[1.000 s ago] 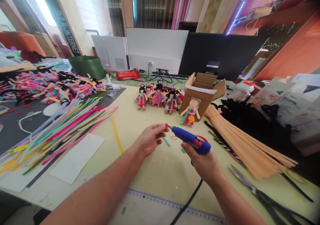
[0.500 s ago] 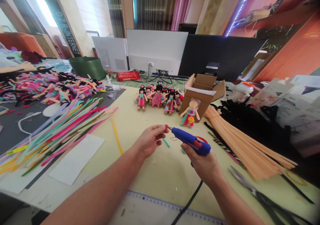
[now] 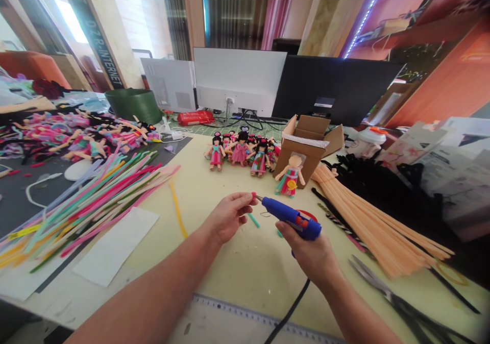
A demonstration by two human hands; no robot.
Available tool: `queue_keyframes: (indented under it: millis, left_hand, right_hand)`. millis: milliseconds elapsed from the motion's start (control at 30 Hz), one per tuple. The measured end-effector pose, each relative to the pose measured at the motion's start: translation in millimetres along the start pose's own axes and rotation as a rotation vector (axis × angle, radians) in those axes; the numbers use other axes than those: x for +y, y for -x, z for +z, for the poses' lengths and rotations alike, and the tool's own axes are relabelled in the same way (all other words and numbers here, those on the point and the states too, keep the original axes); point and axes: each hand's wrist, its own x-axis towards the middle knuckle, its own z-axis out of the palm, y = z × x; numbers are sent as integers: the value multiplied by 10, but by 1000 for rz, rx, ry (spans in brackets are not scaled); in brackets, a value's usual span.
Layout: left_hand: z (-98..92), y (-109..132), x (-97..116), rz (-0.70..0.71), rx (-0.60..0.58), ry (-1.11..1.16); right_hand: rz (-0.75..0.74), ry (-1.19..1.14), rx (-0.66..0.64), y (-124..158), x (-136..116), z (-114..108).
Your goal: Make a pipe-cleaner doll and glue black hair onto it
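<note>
My right hand (image 3: 311, 251) is wrapped around a blue glue gun (image 3: 290, 217) with an orange trigger, its black cord (image 3: 287, 313) trailing toward me. The nozzle touches a tiny pink piece (image 3: 253, 195) pinched in the fingertips of my left hand (image 3: 228, 214). Both hands hover over the pale yellow table (image 3: 245, 262). A short teal stick (image 3: 253, 220) lies under the gun. A bald doll in a striped dress (image 3: 290, 176) leans on a small cardboard box (image 3: 309, 142) just beyond.
Several dressed dolls (image 3: 242, 151) stand behind. Coloured pipe cleaners (image 3: 88, 196) fan out at left, peach ones (image 3: 378, 226) at right, with scissors (image 3: 398, 295) near the right edge. A ruler (image 3: 245, 311) lies along the front. Monitors (image 3: 239, 78) line the back.
Hardly anything has changed: both hands hold the same pose with the nozzle at the pink piece; the view has shifted very slightly.
</note>
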Motion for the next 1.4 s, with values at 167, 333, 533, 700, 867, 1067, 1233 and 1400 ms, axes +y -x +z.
queue_keyframes:
  millis: [167,333,533,700,867,1067,1233,1400]
  left_hand:
    - [1,8,7,2,1,-5]
    - [-5,5,3,8,5,-12]
    - [-5,-18,-5,12,24,-14]
    - [-14,-21,-5,9,47,4]
    - [-26,-23,-6,-7,36,13]
    - [-39,-18,11,-55,-27,42]
    - [-65,-1,38,-82,-113,10]
    - [-65,31,81,-78,-169,28]
  right_hand:
    - [4,-19,6,3,-7,11]
    - [9,-21,3,-1,0,13]
    - [4,-19,-40,1,-3,-2]
    - [12,-41,-58,22,-30,-55]
    - [41,-90,-60,25,-24,-127]
    - [12,-205,-10,-69,56,-230]
    - [85,-75,138,-239,166,-528]
    - [83,229,255,-252,374,-702]
